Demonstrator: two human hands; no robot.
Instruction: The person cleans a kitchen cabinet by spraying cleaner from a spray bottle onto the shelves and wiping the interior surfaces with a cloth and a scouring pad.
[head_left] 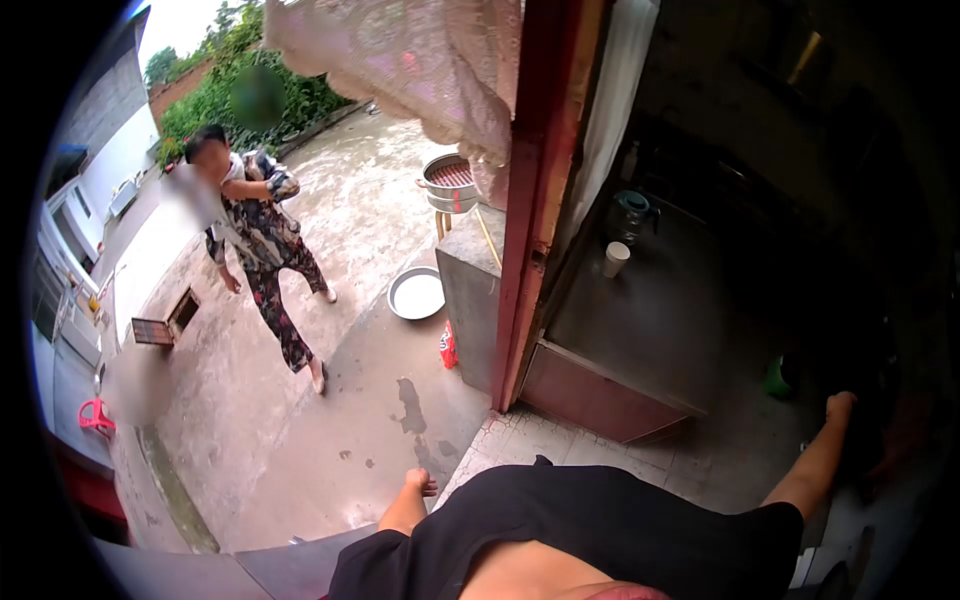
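Two sides of a red door frame (520, 240): my left hand (422, 483) and right hand (840, 405), well apart.
The left is curled on the yard (290, 460) side; the right is in dim light. Whether either grips anything, I cannot tell. A green container (778, 378) is near my right hand; a white cup (616, 259) and a jug (632, 213) stand on the bench (640, 310).

Green container (779, 378), small, standing in shadow near the right hand (842, 403); contents too dark to make out from here. Red packet (447, 345), white-marked, upright outdoors beside a grey block (472, 300).
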